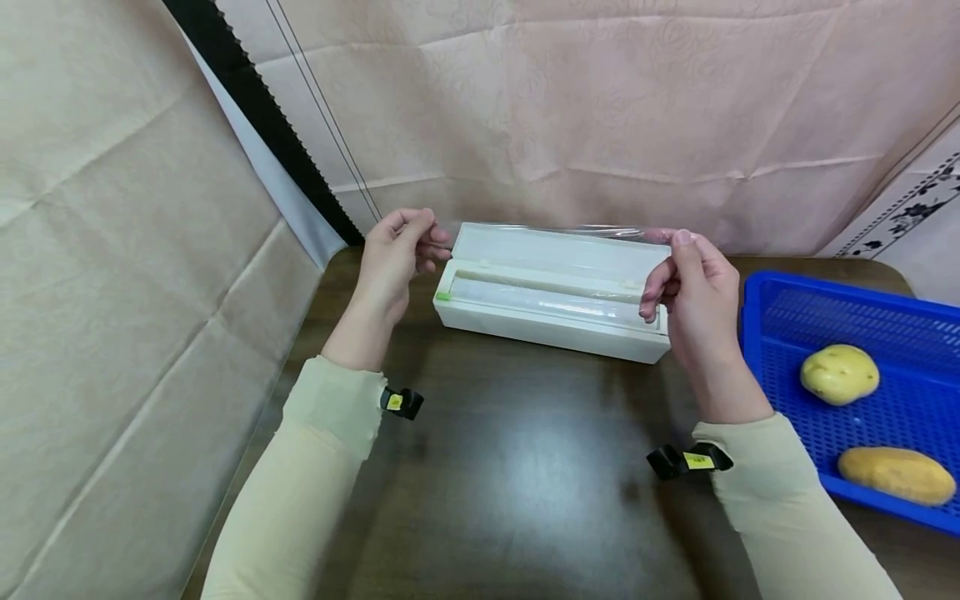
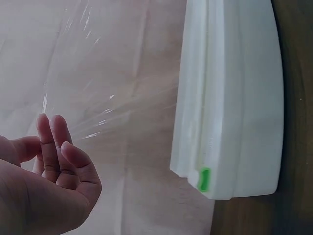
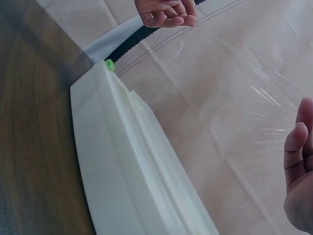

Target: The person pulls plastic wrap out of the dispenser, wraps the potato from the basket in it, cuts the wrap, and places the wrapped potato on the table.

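Observation:
A white plastic wrap dispenser box sits at the back of the table, its lid raised and the clear roll showing inside. A thin sheet of plastic wrap stretches between the two hands, above and behind the box. My left hand pinches one corner of the wrap between thumb and fingers, just off the box's left end, where a green tab shows. Over the box's right end, my right hand pinches the other side of the wrap. Fine creases run from the fingers into the sheet.
To the right stands a blue plastic basket with a round potato and a longer potato inside. Pale cloth hangs behind the brown table and along its left side.

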### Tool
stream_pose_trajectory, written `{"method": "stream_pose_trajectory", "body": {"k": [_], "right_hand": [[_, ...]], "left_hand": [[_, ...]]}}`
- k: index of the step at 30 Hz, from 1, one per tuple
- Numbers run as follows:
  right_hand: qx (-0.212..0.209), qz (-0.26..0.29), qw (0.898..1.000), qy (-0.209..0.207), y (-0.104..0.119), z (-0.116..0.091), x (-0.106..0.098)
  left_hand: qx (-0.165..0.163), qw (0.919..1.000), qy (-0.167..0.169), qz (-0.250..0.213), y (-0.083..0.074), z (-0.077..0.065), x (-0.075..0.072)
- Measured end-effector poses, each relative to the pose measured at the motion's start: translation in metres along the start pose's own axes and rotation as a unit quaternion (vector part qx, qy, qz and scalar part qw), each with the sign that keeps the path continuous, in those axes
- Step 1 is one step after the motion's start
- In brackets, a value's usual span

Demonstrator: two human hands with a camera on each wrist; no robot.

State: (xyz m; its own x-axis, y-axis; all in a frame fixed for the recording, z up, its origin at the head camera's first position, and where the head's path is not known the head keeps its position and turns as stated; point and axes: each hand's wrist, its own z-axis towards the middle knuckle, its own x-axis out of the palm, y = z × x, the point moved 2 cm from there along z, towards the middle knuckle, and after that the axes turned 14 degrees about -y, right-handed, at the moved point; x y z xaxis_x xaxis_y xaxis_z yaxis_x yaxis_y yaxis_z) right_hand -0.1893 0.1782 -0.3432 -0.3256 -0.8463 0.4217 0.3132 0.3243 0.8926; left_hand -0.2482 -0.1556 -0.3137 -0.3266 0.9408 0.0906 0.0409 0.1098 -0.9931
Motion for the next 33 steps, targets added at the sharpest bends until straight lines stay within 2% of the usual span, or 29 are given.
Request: {"method": "stream_pose_trajectory", "body": {"k": [10,21,33], "right_hand": [[-0.018,0.013,1.000,0.017,0.016,0.000,0.006],[-0.030,0.033,0.998,0.035,0.025,0.001,0.011],[-0.042,0.049,0.996,0.054,0.039,0.000,0.009]], "left_hand": [[0.037,0.9993,-0.006,0.003,-0.016,-0.006,-0.004],[0.054,0.9984,-0.012,-0.012,-0.028,-0.014,-0.008],[0.065,0.9976,-0.002,-0.023,-0.037,-0.022,-0.009]]}}
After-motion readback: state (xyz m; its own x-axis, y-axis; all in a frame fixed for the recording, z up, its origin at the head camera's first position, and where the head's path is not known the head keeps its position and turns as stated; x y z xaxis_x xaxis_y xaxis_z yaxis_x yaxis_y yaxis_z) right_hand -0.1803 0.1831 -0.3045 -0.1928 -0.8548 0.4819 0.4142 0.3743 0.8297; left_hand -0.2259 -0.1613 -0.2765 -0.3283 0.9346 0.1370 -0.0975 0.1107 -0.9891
